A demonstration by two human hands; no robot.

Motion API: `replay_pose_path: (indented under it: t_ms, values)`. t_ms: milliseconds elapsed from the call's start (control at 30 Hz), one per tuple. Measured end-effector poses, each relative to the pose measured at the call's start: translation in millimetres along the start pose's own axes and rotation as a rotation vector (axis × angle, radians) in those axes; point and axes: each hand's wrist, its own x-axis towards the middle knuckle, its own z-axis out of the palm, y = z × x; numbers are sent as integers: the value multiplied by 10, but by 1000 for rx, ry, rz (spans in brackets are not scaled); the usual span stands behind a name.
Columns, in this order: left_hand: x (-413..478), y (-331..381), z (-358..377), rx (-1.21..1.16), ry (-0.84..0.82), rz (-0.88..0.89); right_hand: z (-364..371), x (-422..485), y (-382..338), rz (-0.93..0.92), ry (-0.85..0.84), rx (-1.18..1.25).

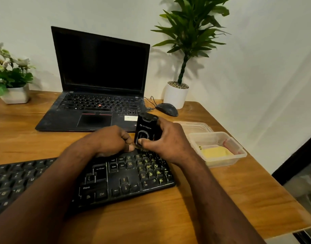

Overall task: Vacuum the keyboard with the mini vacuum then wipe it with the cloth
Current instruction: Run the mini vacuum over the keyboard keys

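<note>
Your right hand grips the mini vacuum upright at the keyboard's far edge, above the numpad. Left hand is curled at its base; can't tell if it's pinching. Risk: a tilted nozzle scatters the yellow crumbs between the keys. Yellow cloth sits in the tub right of the keyboard. Laptop just behind the keyboard cramps your strokes.

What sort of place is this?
Probably a home office or study corner: a wooden desk against a plain wall holds an open laptop, a mouse and a keyboard, with a potted plant beside them.
</note>
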Motion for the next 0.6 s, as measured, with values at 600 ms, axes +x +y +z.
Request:
replay_pose_path:
  t_ms: [600]
  values:
    - [13, -21, 23, -74, -9, -34, -10, -2, 55, -40, 9, 6]
